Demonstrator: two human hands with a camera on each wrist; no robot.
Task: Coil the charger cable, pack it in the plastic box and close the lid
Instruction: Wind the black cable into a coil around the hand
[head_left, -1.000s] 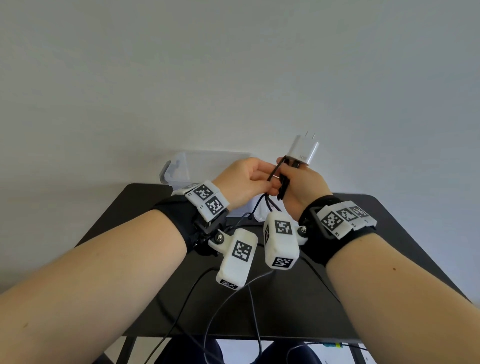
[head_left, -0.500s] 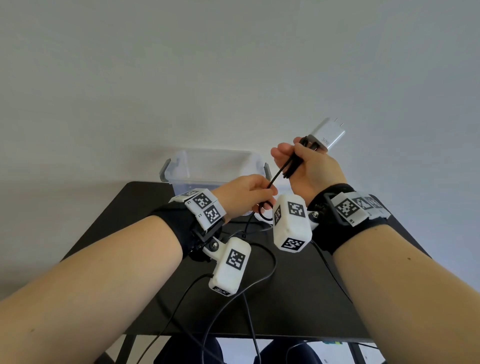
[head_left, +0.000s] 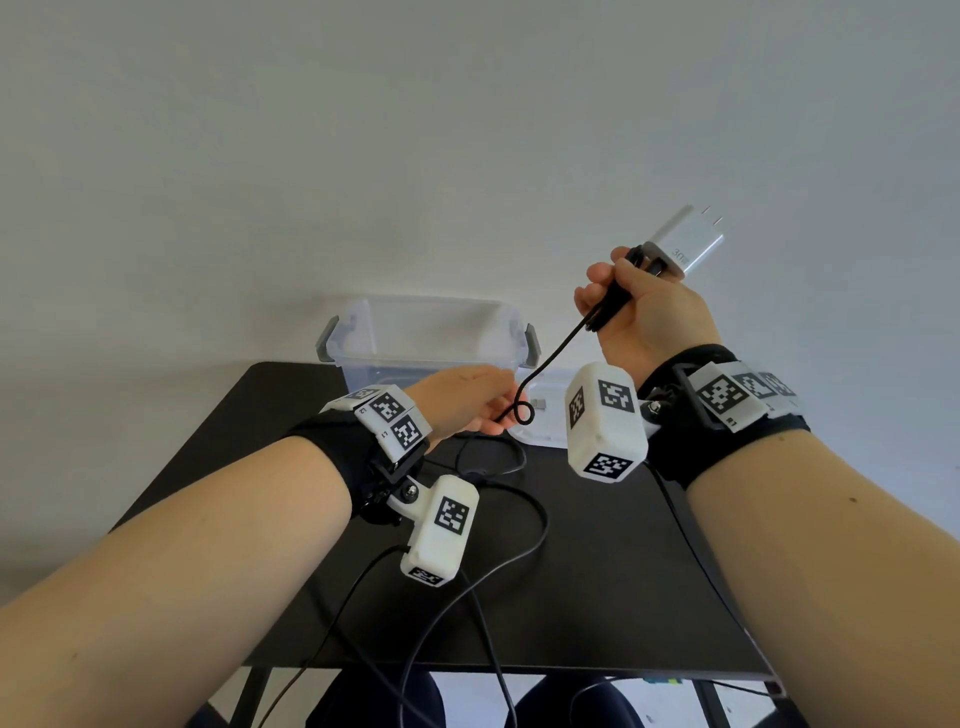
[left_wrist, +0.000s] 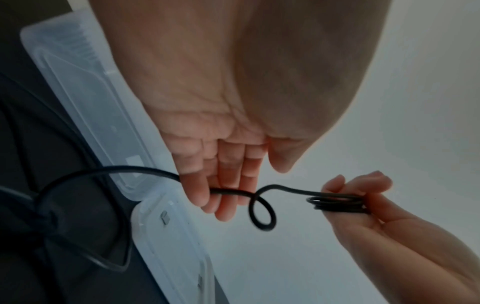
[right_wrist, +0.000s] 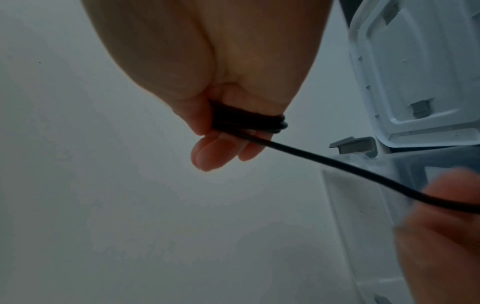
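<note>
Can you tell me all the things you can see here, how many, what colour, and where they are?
charger cable: one, black; coiled loops in the right grip, the rest stretched down to the left grip, with a small loop beside it.
charger plug: one, white; sticking up out of the right grip.
plastic box: one, clear with grey latches; open, at the back of the table.
lid: one, clear; lying flat on the table, right of the box.
table: one, black; under it all.
wrist cameras: two, white with black square marks; one on each wrist, with thin black wires trailing over the table.
left hand: pinches the cable.
right hand: grips the coils.
</note>
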